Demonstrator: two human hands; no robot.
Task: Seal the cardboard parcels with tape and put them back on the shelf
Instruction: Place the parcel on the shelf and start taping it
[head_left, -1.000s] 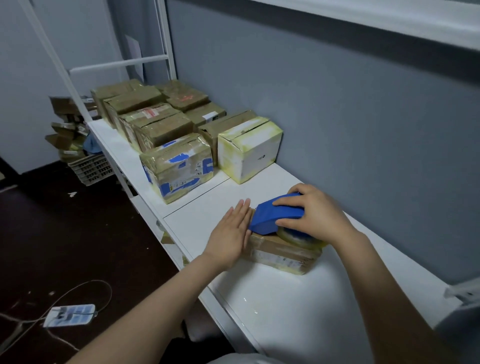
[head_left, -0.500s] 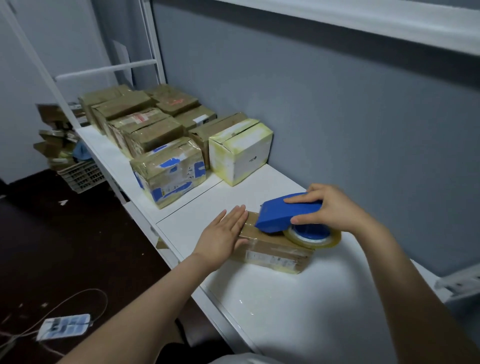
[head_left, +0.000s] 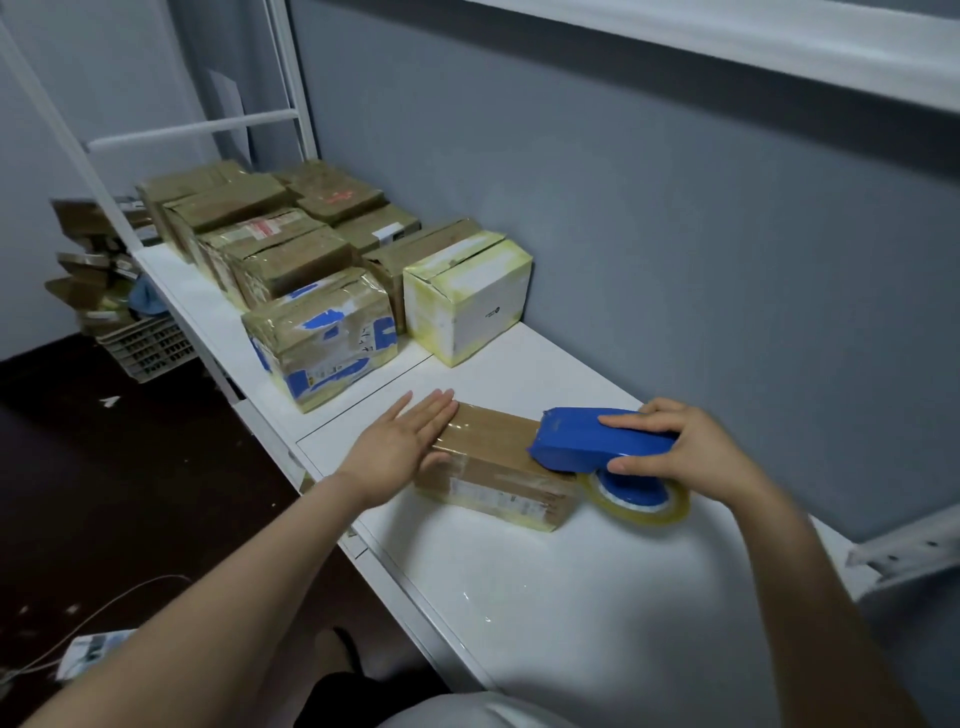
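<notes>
A flat brown cardboard parcel (head_left: 496, 465) lies on the white shelf (head_left: 545, 582) in front of me. My left hand (head_left: 402, 447) rests flat with straight fingers on the parcel's left end. My right hand (head_left: 685, 449) grips a blue tape dispenser (head_left: 597, 439) with a roll of clear tape (head_left: 636, 501) under it. The dispenser's nose sits on the parcel's right end, and the roll hangs past that edge. A shiny strip of tape runs along the parcel's top.
Several taped parcels stand in rows at the shelf's far left, the nearest a blue-marked box (head_left: 322, 338) and a white-and-yellow box (head_left: 467, 296). A grey wall (head_left: 675, 234) backs the shelf. A plastic crate (head_left: 148, 348) and cables (head_left: 78, 639) are on the dark floor.
My right hand has drawn the tape dispenser rightward along the parcel's top to its right end. My left hand has stayed flat on the left end.
</notes>
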